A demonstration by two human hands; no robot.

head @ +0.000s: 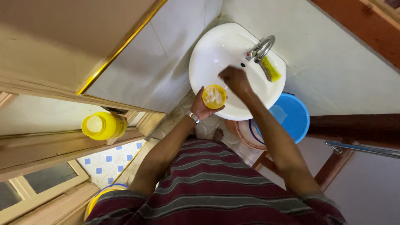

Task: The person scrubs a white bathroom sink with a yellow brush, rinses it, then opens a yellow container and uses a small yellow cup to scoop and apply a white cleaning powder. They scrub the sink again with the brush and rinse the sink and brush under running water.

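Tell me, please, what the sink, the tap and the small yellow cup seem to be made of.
Sink: probably glazed ceramic, white and glossy. Tap: metal, likely chromed, with bright reflections. Small yellow cup, in the left hand: probably plastic, uniform opaque yellow.

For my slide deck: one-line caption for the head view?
Left hand holds a yellow cup over a white sink; right hand above it.
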